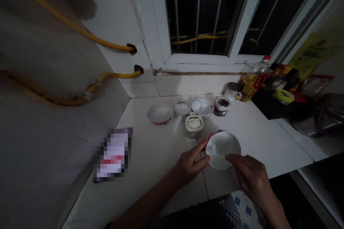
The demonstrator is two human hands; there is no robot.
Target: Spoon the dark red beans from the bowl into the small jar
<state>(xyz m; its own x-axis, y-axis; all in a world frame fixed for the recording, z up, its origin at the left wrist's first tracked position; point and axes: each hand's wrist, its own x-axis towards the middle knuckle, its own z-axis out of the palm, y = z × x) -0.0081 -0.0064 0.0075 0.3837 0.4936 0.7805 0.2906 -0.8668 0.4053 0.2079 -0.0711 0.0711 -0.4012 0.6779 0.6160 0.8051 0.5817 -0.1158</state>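
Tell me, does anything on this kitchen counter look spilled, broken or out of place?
Nothing looks spilled or broken on the counter. The only askew thing is the white bowl, held seemingly tilted between the left hand and right hand; it looks empty. A brownish, grimy strip runs under the window frame.

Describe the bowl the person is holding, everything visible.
The white bowl is round and shallow, glossy inside, seemingly empty, with red showing on its outer wall at upper left. Material could be ceramic or plastic; too dim to tell. Its mouth tips slightly toward the camera, over the front of the white tiled countertop, near a lidded jar. The left hand grips its left rim; the right hand holds its lower right rim.
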